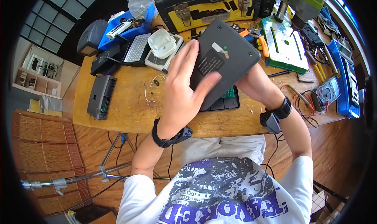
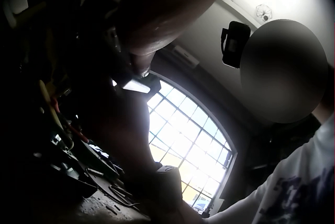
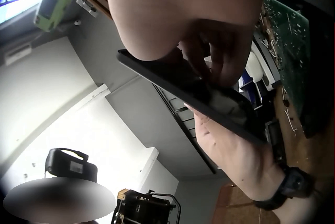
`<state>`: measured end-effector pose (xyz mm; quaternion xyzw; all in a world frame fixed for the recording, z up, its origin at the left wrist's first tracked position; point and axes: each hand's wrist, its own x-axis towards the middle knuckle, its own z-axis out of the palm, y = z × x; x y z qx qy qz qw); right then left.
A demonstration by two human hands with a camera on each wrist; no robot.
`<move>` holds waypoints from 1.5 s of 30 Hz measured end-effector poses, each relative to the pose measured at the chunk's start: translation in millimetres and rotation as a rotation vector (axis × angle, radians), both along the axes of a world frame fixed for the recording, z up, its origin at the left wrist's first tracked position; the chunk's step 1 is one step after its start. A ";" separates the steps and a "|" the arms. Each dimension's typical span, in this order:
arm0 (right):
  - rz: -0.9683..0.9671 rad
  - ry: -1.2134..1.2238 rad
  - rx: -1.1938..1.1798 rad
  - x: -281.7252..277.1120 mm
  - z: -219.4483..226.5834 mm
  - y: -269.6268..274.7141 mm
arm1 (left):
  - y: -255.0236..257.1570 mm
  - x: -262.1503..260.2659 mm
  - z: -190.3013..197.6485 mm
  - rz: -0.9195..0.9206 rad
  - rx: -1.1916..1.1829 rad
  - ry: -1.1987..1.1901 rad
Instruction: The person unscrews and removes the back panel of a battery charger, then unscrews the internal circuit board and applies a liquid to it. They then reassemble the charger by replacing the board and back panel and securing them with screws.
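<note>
The left hand (image 1: 181, 92) is open, with its long fingers straight and close together, pointing to the far side. Its thumb sticks out to the right. The right hand (image 1: 255, 84) is mostly hidden in the head view, but the right wrist view shows its fingers curled. Both arms reach far and lean inward.

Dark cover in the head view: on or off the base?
Off: the dark cover is held tilted above the base, with a green circuit board showing beneath.
</note>
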<state>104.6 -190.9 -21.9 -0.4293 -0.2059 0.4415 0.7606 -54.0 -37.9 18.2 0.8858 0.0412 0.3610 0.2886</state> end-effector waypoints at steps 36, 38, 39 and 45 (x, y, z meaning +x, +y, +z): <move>0.011 0.045 0.166 0.8 25.0 -3.4 | 52.3 4.6 27.7 0.095 -0.208 0.170; -0.110 -0.003 0.215 9.5 28.4 -5.9 | 56.8 11.1 26.8 0.099 -0.152 0.280; -0.177 0.021 0.205 11.6 32.2 -8.0 | 59.9 15.4 26.6 0.100 -0.090 0.384; -0.251 0.001 0.272 45.7 24.2 -17.3 | 73.4 41.1 4.2 -0.007 0.019 0.546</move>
